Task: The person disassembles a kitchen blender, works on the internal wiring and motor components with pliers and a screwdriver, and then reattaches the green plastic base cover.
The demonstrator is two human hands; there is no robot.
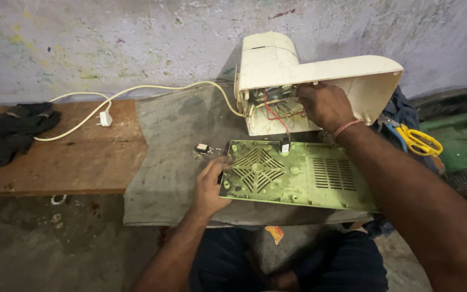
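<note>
left hand (210, 184) grips green panel's (309, 178) edge; right hand (322, 104) reaches into cream housing (277, 65), fingers hidden, can't tell.

The light is dim and soft, seemingly from above and in front, so the pale wall (109, 43) and the cream casing (320, 73) read brightest while the floor (39, 249) and the lap at the bottom edge sink into murk. Shadows are faint and diffuse, with a dark patch inside the casing and under the green plate (320, 176); nothing glares. Focus holds in the centre, but the right forearm (433, 216) looms large and slightly soft near the lens, and the wide view bends lines toward the corners.
</note>
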